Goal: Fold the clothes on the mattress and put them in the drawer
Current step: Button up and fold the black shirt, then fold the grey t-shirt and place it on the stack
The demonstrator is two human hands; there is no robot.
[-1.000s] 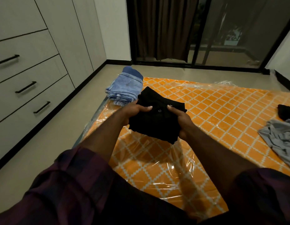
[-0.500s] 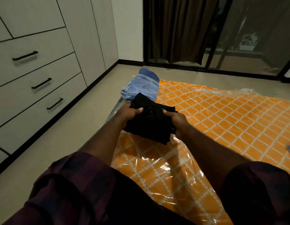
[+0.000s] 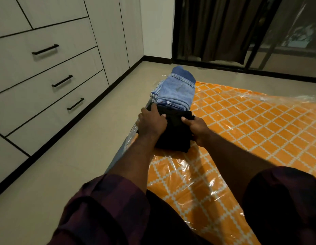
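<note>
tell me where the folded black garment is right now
In the head view, the folded black garment is at the left edge of the orange mattress, gripped between the left hand and right hand, just in front of the folded jeans stack.

Head cam only, wide-angle, pitched forward and down.
Looks along both forearms, close above the mattress [image 3: 242, 131] corner; left hand [image 3: 151, 121] and right hand [image 3: 198, 129] on black garment [image 3: 175, 138] mid-frame, drawers [image 3: 47, 82] at 10 o'clock, floor [image 3: 74, 165] at 8 o'clock, curtain [image 3: 221, 27] at 1 o'clock.
</note>
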